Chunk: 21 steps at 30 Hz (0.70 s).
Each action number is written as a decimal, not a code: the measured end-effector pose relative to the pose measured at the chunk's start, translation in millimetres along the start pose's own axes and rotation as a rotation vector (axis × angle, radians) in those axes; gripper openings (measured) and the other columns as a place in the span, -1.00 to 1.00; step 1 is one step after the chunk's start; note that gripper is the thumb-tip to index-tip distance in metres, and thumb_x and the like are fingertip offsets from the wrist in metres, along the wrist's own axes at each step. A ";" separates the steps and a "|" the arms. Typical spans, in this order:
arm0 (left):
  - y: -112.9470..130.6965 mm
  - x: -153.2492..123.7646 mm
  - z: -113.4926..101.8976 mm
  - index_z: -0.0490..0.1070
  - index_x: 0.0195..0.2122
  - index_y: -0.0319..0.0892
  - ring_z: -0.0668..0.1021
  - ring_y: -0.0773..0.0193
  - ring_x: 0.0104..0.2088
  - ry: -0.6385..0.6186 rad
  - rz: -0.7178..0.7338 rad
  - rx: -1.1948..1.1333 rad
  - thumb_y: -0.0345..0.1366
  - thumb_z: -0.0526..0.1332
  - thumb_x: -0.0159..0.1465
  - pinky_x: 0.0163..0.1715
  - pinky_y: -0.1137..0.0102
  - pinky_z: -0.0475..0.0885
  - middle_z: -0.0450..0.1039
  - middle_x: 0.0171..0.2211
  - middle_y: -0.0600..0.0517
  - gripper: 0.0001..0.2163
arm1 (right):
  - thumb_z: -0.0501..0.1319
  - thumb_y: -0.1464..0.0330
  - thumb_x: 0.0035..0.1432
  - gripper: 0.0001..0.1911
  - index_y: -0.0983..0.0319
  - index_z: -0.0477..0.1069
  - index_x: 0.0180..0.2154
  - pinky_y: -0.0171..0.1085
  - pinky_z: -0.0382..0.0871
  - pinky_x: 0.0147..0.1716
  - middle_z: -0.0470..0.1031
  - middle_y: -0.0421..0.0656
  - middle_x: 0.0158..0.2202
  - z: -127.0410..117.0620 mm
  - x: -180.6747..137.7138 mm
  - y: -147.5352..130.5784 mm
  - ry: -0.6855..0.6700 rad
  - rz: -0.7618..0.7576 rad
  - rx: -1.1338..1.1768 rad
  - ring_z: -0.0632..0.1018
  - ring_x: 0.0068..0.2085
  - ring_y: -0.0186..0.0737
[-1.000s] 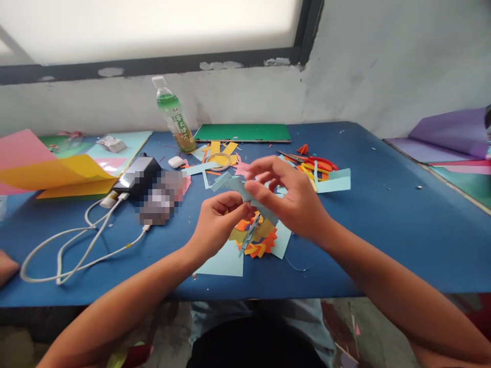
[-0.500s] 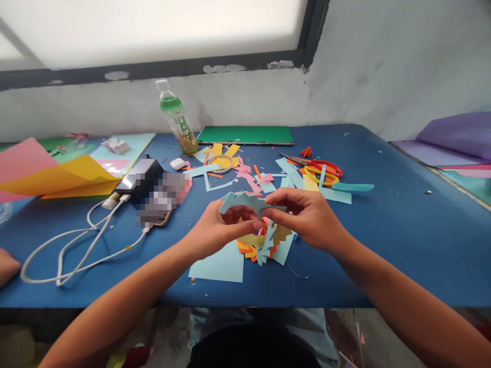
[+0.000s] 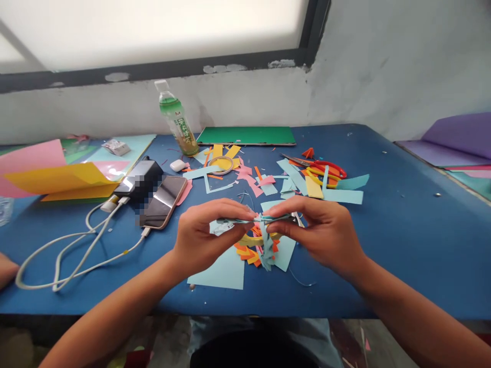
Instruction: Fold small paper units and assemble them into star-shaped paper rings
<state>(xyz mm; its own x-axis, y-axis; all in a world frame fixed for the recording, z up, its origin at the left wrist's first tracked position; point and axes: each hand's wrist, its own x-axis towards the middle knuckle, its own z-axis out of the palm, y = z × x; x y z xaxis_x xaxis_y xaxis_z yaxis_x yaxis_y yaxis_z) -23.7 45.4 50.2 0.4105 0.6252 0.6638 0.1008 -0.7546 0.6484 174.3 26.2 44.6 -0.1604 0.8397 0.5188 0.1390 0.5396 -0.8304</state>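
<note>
My left hand and my right hand both pinch a light blue cut-paper strip held flat between them, just above the blue table. A fringe of light blue paper hangs down from the strip. Under it lies a pile of orange and yellow cut pieces on light blue sheets.
Behind are paper scraps, red-and-yellow scissors, a tape ring, a green-tea bottle, a green board, a phone and power bank with white cables. Coloured sheets lie at the left and right.
Both hands came down and toward me with the light blue strip, which now lies flatter, close over the pile. The view tilted slightly, and the phone now shows clearly.
</note>
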 end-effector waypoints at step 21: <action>15.7 0.3 -9.7 0.46 -0.51 -0.08 0.56 0.40 -0.39 0.046 0.566 0.400 -0.37 0.18 0.27 -0.07 0.38 0.45 0.52 -0.55 0.17 -0.79 | 0.10 0.48 0.23 -0.84 0.17 0.40 -0.34 -0.43 0.51 -0.22 0.61 -0.25 -0.34 -16.6 -15.0 -31.2 -0.179 -0.796 -0.608 0.59 -0.28 -0.39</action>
<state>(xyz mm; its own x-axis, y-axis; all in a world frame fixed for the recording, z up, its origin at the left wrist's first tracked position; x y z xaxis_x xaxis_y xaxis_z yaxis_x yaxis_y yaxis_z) -30.8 35.7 64.2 0.4608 0.1152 0.8800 0.2126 -0.9770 0.0166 188.6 -2.2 66.2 -0.5603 0.2285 0.7962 0.3931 0.9194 0.0128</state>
